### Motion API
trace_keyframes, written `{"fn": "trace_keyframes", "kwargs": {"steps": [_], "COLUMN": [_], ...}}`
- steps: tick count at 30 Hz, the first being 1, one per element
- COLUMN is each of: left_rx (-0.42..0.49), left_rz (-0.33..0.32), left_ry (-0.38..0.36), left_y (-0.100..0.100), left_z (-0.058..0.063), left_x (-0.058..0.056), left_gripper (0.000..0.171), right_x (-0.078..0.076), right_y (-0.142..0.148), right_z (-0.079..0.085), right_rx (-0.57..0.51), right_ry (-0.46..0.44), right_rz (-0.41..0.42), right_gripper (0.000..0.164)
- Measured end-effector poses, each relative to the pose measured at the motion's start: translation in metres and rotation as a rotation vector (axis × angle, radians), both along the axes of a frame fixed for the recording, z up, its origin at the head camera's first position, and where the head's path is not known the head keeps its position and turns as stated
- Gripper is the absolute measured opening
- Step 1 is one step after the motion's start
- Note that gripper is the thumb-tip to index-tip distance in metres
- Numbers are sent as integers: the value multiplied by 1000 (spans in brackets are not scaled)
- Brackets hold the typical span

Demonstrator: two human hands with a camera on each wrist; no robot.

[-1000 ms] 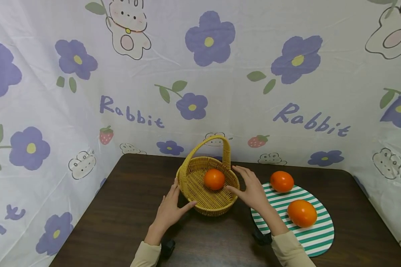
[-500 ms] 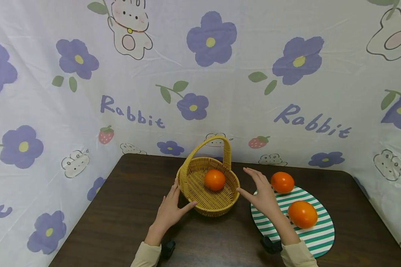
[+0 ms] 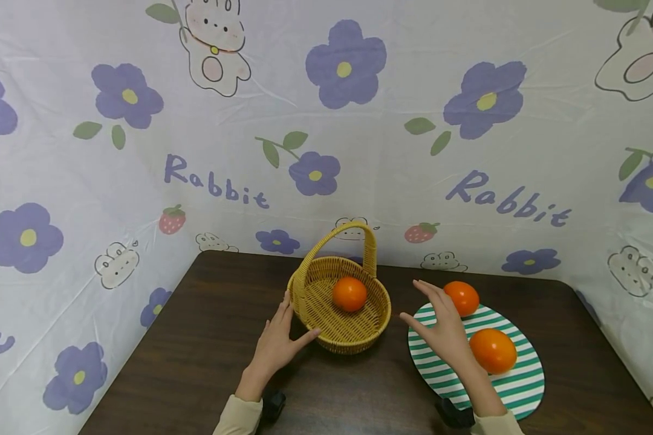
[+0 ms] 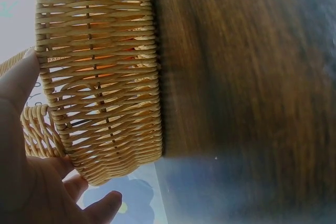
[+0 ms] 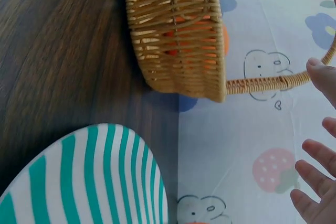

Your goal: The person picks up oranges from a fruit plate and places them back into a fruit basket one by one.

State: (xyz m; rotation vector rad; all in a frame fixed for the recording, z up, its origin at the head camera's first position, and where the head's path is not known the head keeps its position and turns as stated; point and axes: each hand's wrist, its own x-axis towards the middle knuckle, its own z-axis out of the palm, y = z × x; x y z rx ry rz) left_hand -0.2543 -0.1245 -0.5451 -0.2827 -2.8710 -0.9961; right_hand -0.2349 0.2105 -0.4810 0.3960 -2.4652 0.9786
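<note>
A yellow woven basket point(image 3: 344, 338) with an arched handle stands on the dark table, one smooth round orange fruit point(image 3: 350, 294) inside it. My left hand point(image 3: 276, 345) rests against the basket's left side, fingers extended along the wall and thumb at the front rim. In the left wrist view, the thumb point(image 4: 21, 80) meets the rim. My right hand point(image 3: 445, 329) is apart from the basket, its fingers spread and holding nothing. It overlaps the oval green-and-white striped mat point(image 3: 514, 386) in the head view. On that mat lie another orange fruit point(image 3: 462, 298) and a larger one point(image 3: 493, 351).
The dark wooden table point(image 3: 207, 338) extends left of the basket and in front of it. Behind it hangs a pale cloth point(image 3: 392, 163) printed with purple flowers and rabbits. A black wrist device point(image 3: 454, 414) sits at the right wrist.
My right hand has drawn away from the basket's right rim, moving right over the striped mat with its fingers spread. The left hand, basket and fruits have stayed put.
</note>
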Motion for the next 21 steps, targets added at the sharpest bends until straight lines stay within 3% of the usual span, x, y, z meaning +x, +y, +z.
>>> {"fn": "trace_keyframes", "kwargs": {"steps": [14,21], "left_rx": [-8,-12], "left_rz": [7,14], "left_ry": [-23,-19], "left_y": [1,2], "left_z": [0,0], "left_x": [1,1], "left_gripper": [95,96], "right_x": [11,16], "right_y": [30,44], "right_z": [-10,-12], "right_rx": [-68,-51], "right_ry": [35,48], "right_rz": [-47,-93], "right_gripper": [69,67]}}
